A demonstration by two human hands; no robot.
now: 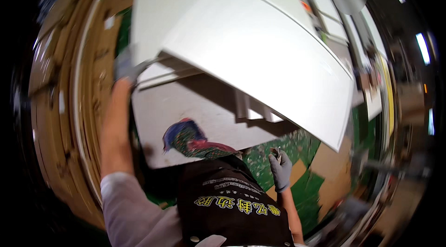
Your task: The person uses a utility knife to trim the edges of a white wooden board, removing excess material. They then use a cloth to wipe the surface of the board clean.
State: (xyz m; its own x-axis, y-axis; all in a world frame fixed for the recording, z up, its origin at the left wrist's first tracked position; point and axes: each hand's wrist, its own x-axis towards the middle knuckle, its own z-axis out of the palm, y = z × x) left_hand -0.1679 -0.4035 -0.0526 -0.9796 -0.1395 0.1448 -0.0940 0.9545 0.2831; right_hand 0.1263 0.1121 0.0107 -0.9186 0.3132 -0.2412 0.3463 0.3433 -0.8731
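Observation:
A large white panel [260, 56] lies tilted over the work table [162, 107], its near edge raised and casting a shadow. My left hand [126, 65], in a grey glove, is at the panel's left corner; motion blur hides how its fingers lie. Low on the right, my right hand [281, 172], also gloved in grey, is closed around a small dark, shiny piece [276, 153] whose kind I cannot make out. A crumpled patterned cloth [190, 140], blue, green and red, rests on the table close to my dark apron [227, 196].
Stacked brown cardboard [65, 107] stands along the left. White strips or supports [253, 110] show beneath the panel. The green floor [306, 191] has cardboard pieces [332, 163] on it. More white panels [325, 5] are at the far right.

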